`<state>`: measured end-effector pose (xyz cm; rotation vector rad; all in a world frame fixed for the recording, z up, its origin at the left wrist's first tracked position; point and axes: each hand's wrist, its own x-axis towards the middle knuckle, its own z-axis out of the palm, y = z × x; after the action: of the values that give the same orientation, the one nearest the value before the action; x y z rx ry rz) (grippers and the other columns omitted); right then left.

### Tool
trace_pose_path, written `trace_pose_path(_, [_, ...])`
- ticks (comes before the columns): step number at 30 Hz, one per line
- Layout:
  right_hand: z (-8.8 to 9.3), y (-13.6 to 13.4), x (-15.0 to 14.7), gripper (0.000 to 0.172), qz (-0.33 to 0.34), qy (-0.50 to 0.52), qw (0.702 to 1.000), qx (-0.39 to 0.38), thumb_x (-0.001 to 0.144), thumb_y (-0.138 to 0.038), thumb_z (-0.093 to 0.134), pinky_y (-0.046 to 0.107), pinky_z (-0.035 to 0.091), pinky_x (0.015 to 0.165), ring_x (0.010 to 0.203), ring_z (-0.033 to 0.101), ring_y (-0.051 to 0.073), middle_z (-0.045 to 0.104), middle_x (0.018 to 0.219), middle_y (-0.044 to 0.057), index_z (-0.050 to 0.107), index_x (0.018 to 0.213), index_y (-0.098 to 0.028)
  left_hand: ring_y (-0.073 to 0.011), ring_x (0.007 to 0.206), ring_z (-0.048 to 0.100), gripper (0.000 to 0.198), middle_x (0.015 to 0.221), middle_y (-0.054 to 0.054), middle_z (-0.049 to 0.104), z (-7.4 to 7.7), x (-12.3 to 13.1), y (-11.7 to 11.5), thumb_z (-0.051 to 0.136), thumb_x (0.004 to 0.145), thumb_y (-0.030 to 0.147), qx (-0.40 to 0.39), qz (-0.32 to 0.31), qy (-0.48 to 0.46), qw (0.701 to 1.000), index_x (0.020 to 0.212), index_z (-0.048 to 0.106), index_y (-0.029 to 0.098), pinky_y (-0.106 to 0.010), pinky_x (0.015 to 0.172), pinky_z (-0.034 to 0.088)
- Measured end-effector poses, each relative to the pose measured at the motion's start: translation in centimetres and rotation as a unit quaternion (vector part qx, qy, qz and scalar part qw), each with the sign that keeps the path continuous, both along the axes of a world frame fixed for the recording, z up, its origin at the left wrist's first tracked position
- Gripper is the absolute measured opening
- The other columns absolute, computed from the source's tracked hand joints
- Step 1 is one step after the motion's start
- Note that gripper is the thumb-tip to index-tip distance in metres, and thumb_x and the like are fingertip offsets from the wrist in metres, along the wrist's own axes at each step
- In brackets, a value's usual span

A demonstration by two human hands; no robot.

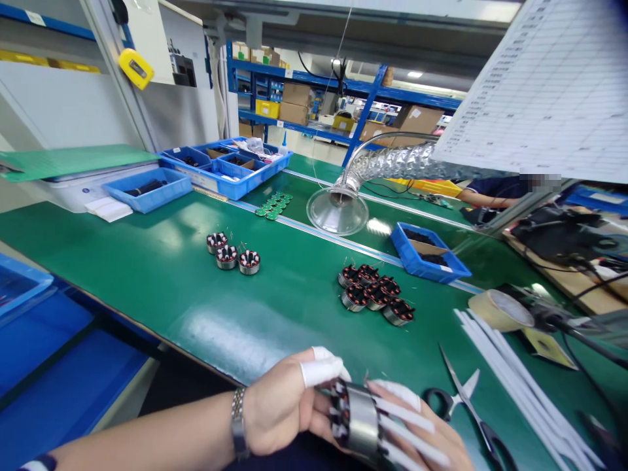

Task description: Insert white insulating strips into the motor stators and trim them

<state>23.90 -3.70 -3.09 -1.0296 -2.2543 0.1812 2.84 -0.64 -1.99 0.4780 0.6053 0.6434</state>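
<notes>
My left hand (277, 405), with a metal wristwatch and a white finger cot, grips a round metal motor stator with copper windings (356, 418) at the bottom of the view. My right hand (422, 425), its fingers in white cots, holds the stator's other side, and part of the stator is hidden by my fingers. Scissors (466, 405) lie just to the right of my right hand. Farther up the green bench mat (275, 320), a group of several similar stators (375, 294) stands nearest my hands, and a row of 3 stators (233, 254) stands to the left.
Blue parts trays (226, 170) stand at the back left, with another blue tray (429, 252) at the right. A clear fume hood on a foil duct (338, 209), green circuit boards (273, 204), tape (500, 309), white strips (515, 373) and a co-worker's arm (485, 196) are nearby.
</notes>
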Motion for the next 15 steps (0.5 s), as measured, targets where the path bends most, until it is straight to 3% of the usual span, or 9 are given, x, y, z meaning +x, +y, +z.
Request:
trace_pose_path(4, [0.2,0.5,1.5,0.029,-0.159,-0.034,0.986,0.027,0.084,-0.031,0.047,0.024,0.053,0.073,0.084,0.065,0.017,0.067,0.097,0.006,0.057,0.109,-0.02,-0.0153,0.069,0.061,0.019,0.075,-0.001,0.062,-1.1,-0.6,0.9,0.06,0.067,0.014,0.002,0.003,-0.008,1.0,0.074,0.043,0.018,-0.032,0.064,0.046])
trace_pose_path(9, [-1.7,-0.4,6.4,0.038,-0.359,-0.114,0.922,0.092,0.086,-0.043,0.035,0.029,0.052,0.059,0.07,0.065,0.019,0.066,0.081,0.009,0.059,0.098,-0.016,-0.0224,0.099,0.058,0.03,0.111,-0.01,0.058,-1.2,-1.0,2.1,0.054,0.068,0.009,0.016,-0.004,-0.039,0.999,0.094,0.043,0.019,-0.035,0.083,0.04])
trace_pose_path(13, [-3.7,-2.0,7.7,0.053,-0.424,-0.227,0.874,0.069,0.087,-0.051,0.024,0.035,0.047,0.053,0.056,0.057,0.022,0.058,0.063,0.009,0.06,0.09,-0.011,-0.0232,0.106,0.052,0.061,0.114,-0.009,0.054,-1.1,-0.4,3.4,0.061,0.059,0.006,0.157,0.007,0.029,0.987,0.111,0.035,0.023,-0.038,0.09,0.036])
trace_pose_path(15, [-4.2,-2.4,7.3,0.055,-0.429,-0.253,0.865,0.063,0.088,-0.05,0.021,0.037,0.046,0.057,0.06,0.055,0.024,0.058,0.066,0.011,0.059,0.092,-0.01,-0.0229,0.104,0.053,0.075,0.114,-0.008,0.051,-1.4,0.1,4.3,0.065,0.055,0.004,0.263,-0.001,0.114,0.958,0.118,0.029,0.025,-0.039,0.09,0.037])
